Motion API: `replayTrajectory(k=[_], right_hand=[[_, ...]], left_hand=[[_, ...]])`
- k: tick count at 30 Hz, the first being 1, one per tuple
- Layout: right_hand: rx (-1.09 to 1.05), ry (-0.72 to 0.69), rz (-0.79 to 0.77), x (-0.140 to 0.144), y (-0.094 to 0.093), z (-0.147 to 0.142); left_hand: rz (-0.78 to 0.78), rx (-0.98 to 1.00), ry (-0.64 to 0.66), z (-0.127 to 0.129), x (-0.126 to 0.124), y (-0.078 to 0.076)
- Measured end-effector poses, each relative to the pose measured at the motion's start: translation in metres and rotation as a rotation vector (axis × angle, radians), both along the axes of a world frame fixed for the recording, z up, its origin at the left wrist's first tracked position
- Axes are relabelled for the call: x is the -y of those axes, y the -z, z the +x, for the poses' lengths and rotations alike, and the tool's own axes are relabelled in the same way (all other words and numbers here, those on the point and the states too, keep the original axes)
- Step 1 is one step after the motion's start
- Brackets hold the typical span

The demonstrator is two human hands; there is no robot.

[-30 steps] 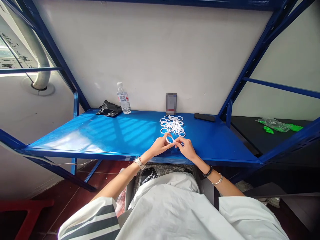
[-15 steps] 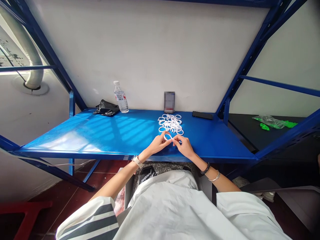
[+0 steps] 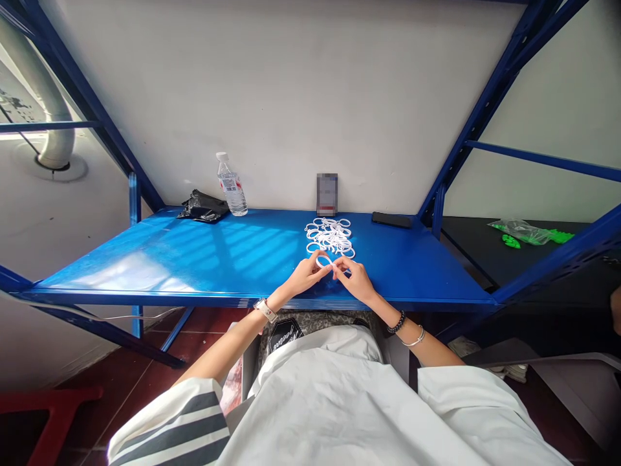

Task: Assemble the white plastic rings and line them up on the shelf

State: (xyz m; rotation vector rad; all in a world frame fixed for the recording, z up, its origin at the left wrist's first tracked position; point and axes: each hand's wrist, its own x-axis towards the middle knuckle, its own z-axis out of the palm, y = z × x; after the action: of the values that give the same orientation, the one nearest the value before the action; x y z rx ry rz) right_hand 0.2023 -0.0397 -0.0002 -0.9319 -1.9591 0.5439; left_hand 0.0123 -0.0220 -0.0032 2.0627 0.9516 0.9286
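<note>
On the blue counter (image 3: pixel 218 259), near its front edge, the left hand (image 3: pixel 305 275) and right hand (image 3: pixel 356 279) pinch one white ring (image 3: pixel 324 261) between them, fingertips closed on its sides. The ring pile (image 3: pixel 330 236) lies just beyond, equally near both hands.

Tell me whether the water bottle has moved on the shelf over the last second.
No. The water bottle stands beside the black bag at the back of the blue shelf, same as before; only the head camera tilted, shifting everything in frame together.
</note>
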Motion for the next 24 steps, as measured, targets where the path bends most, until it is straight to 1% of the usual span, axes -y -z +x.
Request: replayTrajectory(k=[10, 13, 18, 24], right_hand=[[-0.008, 0.003, 0.001, 0.001, -0.002, -0.001], [-0.022, 0.036, -0.002, -0.001, 0.0, 0.0], [-0.078, 0.043, -0.069, -0.005, 0.006, 0.002], [-0.083, 0.046, -0.056, -0.008, 0.008, 0.002]], left_hand=[[0.005, -0.002, 0.013, -0.001, -0.001, 0.001], [-0.002, 0.006, 0.017, -0.001, 0.0, 0.0], [0.008, 0.049, 0.053, -0.001, 0.001, 0.001], [-0.047, 0.101, 0.078, -0.002, 0.0, 0.0]])
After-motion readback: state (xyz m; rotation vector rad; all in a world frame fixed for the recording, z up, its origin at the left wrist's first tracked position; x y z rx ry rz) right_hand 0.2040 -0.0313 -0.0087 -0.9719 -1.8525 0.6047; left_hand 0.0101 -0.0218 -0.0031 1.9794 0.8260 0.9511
